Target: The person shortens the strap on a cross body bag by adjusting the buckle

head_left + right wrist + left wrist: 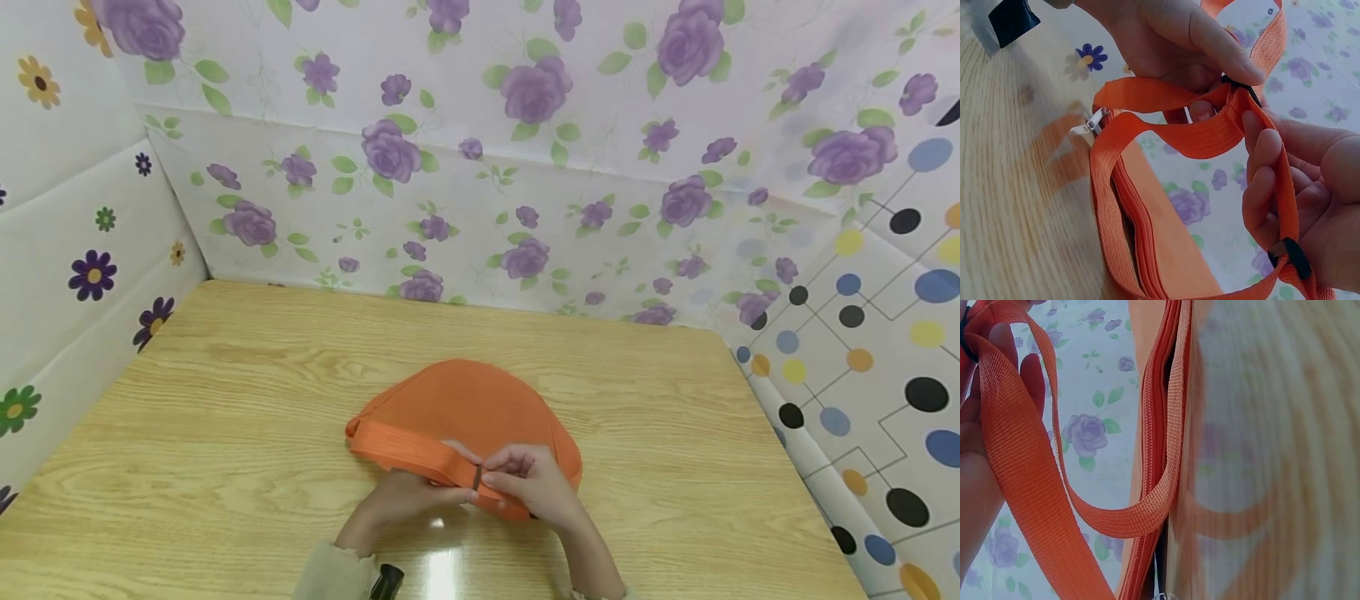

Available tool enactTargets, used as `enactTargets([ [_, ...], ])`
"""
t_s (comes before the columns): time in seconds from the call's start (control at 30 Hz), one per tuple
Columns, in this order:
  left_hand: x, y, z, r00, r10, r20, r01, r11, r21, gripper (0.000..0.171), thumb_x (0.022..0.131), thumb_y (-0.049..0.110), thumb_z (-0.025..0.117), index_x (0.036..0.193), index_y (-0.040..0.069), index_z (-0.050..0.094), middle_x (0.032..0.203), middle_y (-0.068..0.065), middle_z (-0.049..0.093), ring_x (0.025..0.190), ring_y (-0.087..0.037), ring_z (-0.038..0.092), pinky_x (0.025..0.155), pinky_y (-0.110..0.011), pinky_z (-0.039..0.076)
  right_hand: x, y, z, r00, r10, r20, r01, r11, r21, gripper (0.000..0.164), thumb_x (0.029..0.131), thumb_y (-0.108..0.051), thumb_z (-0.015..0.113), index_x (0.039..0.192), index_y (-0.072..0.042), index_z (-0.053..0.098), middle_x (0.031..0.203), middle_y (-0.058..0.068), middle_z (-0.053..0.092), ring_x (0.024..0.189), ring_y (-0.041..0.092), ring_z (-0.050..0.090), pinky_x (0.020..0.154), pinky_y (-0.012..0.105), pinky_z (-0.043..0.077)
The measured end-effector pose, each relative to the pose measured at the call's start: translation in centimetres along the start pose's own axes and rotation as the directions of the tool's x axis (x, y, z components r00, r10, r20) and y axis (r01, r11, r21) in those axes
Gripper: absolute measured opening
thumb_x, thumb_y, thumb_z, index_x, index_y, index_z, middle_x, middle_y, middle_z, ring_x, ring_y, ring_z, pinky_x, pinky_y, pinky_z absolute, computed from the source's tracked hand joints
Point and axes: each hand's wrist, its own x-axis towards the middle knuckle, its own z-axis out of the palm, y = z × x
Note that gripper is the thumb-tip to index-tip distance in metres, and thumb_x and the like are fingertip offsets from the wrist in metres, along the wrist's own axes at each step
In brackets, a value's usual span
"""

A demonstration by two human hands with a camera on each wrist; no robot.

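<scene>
An orange bag (468,400) lies on the table, its curved side toward the back. Its webbing strap (405,450) is raised along the near side and loops in the left wrist view. My left hand (411,493) pinches the strap beside a dark slider buckle (477,477), thumb in front and fingers behind. From the other side my right hand (536,483) pinches the strap close to that buckle. In the right wrist view a second black buckle (1291,256) sits lower on the strap, by the right palm. The bag's zipper (1154,425) has a silver pull (1092,120).
The wooden table (660,433) extends around the bag. Flowered sheeting (480,208) stands along the back, with a daisy-patterned sheet (90,225) at left and a dotted one (877,358) at right. A black object (387,581) shows near the left sleeve.
</scene>
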Motion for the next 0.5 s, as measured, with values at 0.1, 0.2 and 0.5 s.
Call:
enactTargets([
  [0.1,0.03,0.02,0.03,1.000,0.007,0.001,-0.007,1.000,-0.014,0.025,0.076,0.000,0.068,0.100,-0.003,0.059,0.092,-0.014,0.062,0.083,-0.013,0.058,0.073,-0.028,0.047,0.11,-0.07,0.10,1.000,0.021,-0.005,-0.021,1.000,0.015,0.016,0.083,0.002,0.060,0.089,0.017,0.057,0.073,0.004,0.064,0.051,0.006,0.054,0.047,0.019,0.045],
  [0.2,0.00,-0.07,0.01,1.000,0.000,0.003,0.001,0.999,-0.034,0.026,0.076,0.000,0.068,0.100,-0.003,0.059,0.094,-0.015,0.062,0.083,-0.014,0.058,0.073,-0.028,0.047,0.19,-0.14,0.17,0.999,0.035,-0.013,-0.035,0.999,0.016,0.017,0.083,0.002,0.060,0.089,0.017,0.056,0.073,0.000,0.064,0.052,0.007,0.055,0.047,0.020,0.046],
  [0.5,-0.13,-0.35,-0.01,0.999,-0.044,-0.023,0.043,0.998,-0.054,0.026,0.077,0.001,0.068,0.100,-0.006,0.060,0.095,-0.018,0.062,0.084,-0.013,0.058,0.074,-0.028,0.047,0.11,-0.77,0.49,0.997,0.068,-0.034,-0.069,0.997,-0.044,0.017,0.081,-0.001,0.063,0.091,0.012,0.059,0.078,0.013,0.064,0.062,0.013,0.059,0.053,0.021,0.049],
])
